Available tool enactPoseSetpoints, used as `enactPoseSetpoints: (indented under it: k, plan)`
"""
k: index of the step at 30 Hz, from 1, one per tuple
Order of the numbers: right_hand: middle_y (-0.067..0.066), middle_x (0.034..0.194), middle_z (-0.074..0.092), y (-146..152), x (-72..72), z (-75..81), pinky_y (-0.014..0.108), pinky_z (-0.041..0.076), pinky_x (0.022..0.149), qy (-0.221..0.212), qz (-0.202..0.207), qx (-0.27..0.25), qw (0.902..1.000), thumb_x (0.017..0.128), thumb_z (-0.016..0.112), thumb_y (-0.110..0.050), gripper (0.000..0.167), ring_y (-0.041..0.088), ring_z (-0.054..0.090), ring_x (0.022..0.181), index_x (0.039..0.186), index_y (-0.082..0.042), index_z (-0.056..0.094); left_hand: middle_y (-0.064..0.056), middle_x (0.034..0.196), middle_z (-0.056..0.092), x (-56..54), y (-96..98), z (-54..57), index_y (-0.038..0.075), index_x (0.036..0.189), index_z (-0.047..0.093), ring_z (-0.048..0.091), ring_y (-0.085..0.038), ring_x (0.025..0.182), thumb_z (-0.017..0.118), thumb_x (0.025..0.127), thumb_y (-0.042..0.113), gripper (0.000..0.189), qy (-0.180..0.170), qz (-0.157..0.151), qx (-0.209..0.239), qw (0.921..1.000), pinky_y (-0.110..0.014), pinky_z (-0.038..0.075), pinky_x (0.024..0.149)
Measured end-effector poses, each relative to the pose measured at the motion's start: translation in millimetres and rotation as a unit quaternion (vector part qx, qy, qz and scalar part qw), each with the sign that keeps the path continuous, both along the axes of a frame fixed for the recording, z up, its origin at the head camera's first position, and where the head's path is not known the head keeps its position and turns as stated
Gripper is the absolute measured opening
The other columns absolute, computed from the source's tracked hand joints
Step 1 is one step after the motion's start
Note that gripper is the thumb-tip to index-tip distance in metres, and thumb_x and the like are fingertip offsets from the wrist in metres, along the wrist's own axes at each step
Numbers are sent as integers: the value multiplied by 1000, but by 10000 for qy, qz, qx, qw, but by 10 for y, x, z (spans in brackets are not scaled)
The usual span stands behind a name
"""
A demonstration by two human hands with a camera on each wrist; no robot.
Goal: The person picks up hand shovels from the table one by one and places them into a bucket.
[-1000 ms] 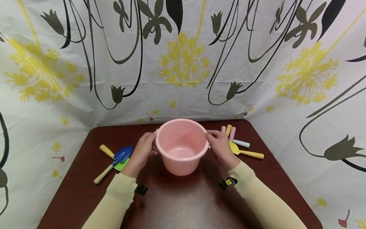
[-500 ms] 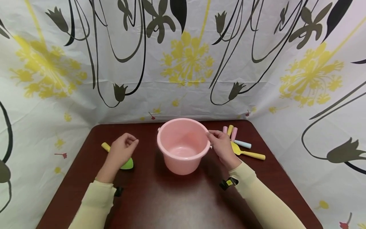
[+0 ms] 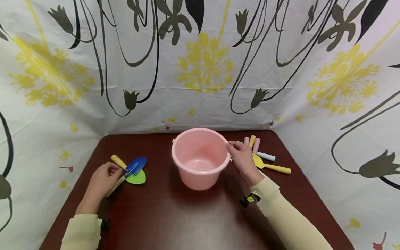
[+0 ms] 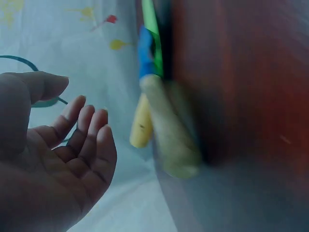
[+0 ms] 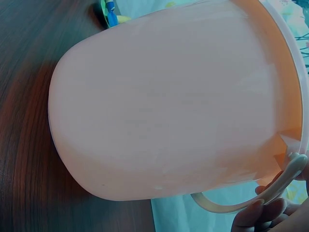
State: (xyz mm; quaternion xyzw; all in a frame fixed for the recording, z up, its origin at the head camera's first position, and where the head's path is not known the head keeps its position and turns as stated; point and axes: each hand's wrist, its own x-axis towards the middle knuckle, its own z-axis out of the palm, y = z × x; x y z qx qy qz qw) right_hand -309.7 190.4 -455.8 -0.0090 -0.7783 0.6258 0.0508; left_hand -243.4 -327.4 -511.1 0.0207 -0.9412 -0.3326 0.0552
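Observation:
A pink bucket (image 3: 200,180) stands upright mid-table, its mouth facing up. My right hand (image 3: 242,160) grips its rim on the right side. In the right wrist view the fingers (image 5: 253,215) are by the rim and the pale bail handle (image 5: 224,209). My left hand (image 3: 100,180) hovers at the handles of two crossed toy trowels. On top lies the blue trowel (image 3: 136,166) with a pale handle (image 4: 169,130); beneath is the green trowel (image 3: 139,178) with a yellow handle (image 4: 141,123). The left wrist view shows the left fingers loosely bent, apart from both handles, holding nothing.
Right of the bucket lie a yellow scoop (image 3: 275,168) and several tools with pink, yellow and light-blue handles (image 3: 265,156), partly behind the right hand. The dark red table (image 3: 187,222) is bordered by a white flowered cloth (image 3: 200,114).
My left hand has let go of the bucket's left side and moved left and toward me, to the trowel handles. My right hand stays on the rim; the bucket has hardly moved.

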Motion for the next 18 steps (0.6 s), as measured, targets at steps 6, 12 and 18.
enactPoseSetpoints:
  k: [6, 12, 18]
  plan:
    - [17, 109, 77, -9, -1, -5, 23, 57, 75, -60, -39, -59, 10000, 109, 71, -35, 45, 11, 68, 85, 137, 0, 74, -20, 109, 71, 61, -73, -143, -4, 120, 68, 67, -32, 95, 69, 109, 32, 38, -386, 203, -105, 9990, -49, 55, 81]
    - [19, 113, 77, -14, 0, -9, 22, 58, 75, -16, -23, -78, 10000, 109, 70, -35, 46, 14, 69, 87, 138, 0, 74, -26, 114, 72, 58, -113, -210, -7, 123, 66, 69, -38, 101, 72, 107, 37, 47, -498, 357, 33, 9981, -58, 56, 87]
    - [18, 108, 76, -10, 0, -9, 22, 56, 72, 17, -14, -106, 9999, 109, 71, -35, 45, 12, 67, 83, 137, 0, 75, -28, 120, 70, 12, -142, -263, -10, 132, 62, 67, -40, 108, 75, 105, 39, 58, -747, 67, 32, 9972, -58, 56, 90]
